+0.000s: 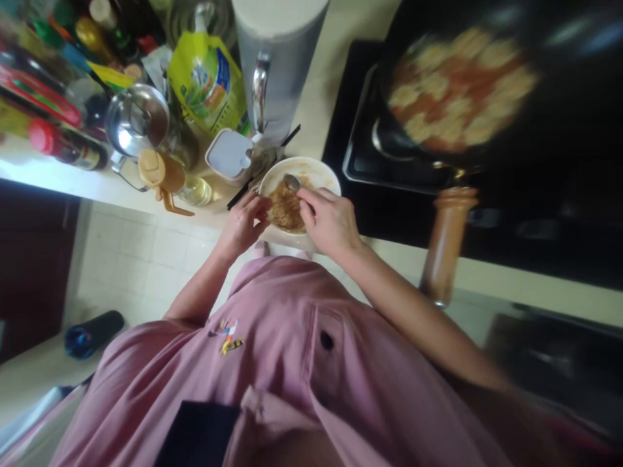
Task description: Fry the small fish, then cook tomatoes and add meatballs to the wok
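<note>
A white bowl (318, 170) sits at the counter's front edge with a brown minced mixture (286, 209) in it. My right hand (331, 220) reaches over the bowl's right side, its fingers closed on a metal spoon (292, 183) whose tip rests by the mixture. My left hand (243, 222) pinches the bowl's left rim between thumb and fingers. A white-lidded container (228, 154) and dark chopsticks (238, 196) lie just left of the bowl.
A black pan (399, 58) with pale pieces in reddish sauce stands on the black stove, its wooden handle (448, 240) jutting past the counter edge. An oil bottle (195, 191), a steel pot (136, 120), a yellow-green pouch (209, 84) and a large jug (277, 71) crowd the left.
</note>
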A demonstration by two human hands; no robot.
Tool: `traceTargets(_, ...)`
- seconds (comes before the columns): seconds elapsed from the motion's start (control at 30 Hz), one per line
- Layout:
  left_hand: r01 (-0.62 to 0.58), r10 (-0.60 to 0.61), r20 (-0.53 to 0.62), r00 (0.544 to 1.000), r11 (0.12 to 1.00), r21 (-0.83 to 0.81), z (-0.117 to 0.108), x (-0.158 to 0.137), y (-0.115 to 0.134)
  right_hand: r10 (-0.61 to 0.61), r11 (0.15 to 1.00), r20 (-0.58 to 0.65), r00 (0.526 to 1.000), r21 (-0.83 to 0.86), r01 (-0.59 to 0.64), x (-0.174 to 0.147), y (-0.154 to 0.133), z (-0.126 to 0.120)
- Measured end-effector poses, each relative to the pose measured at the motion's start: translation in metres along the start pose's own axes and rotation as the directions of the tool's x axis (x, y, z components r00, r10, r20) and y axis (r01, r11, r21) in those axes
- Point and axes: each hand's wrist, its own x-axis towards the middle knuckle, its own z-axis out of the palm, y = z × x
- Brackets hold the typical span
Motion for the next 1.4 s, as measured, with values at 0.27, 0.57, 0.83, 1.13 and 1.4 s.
traceTargets(0.27,0.012,-0.011,0.035,0.999,1.0,-0.02,-0.001,0.002,-0.001,0.002,0.996,-0.112,0.994,0.089,0.008,-0.012,0.008,-0.016)
traceTargets(0.57,0.032,-0.031,0.031,0.999,0.999,-0.033,0.0,0.001,-0.001,-0.076,0.988,-0.031,0.997,0.133,0.08,-0.013,-0.002,-0.006)
traceTargets(0.83,0.037,-0.037,0.023,0.999,0.999,-0.031,0.0,0.003,-0.002,-0.072,0.974,0.001,0.997,0.217,0.07,-0.026,-0.005,-0.001)
traceTargets(1.13,0.062,-0.062,0.019,0.998,0.998,-0.027,0.0,0.003,0.0,0.516,0.39,0.189,0.836,0.817,-0.425,-0.035,0.0,0.006)
traceTargets(1.4,0.1,-0.1,-0.029,0.995,0.995,0.012,-0.015,0.014,-0.004,0.598,-0.011,0.358,0.717,0.898,-0.439,-0.033,0.005,0.008)
